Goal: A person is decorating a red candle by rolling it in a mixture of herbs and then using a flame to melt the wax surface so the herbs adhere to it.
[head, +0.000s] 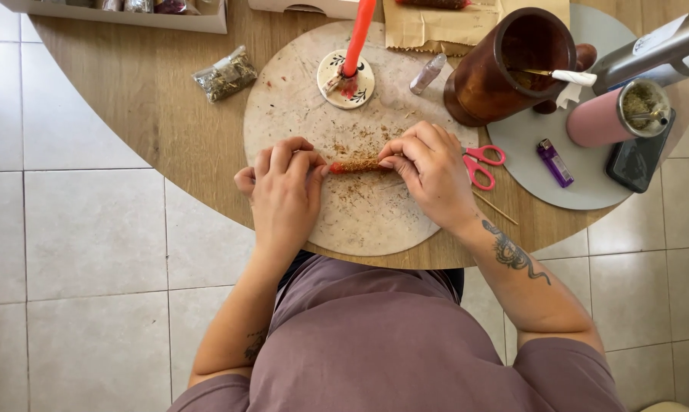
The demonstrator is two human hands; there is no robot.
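A short red candle coated in dried herbs (356, 165) lies flat on a round pale board (298, 91), amid scattered herb crumbs. My left hand (283, 191) pinches its left end with the fingertips. My right hand (432, 164) grips its right end, fingers curled over it. Both hands rest on the board near the table's front edge. A tall red candle (358, 34) stands in a small patterned round holder (346, 78) at the board's far side.
A bag of dried herbs (226, 74) lies left of the board. Red-handled scissors (481, 164), a thin wooden stick (495, 207) and a small vial (428, 73) lie to the right. A brown wooden jar (504, 69), pink cup (611, 116), purple lighter (555, 162) and dark phone (638, 160) stand on a grey mat.
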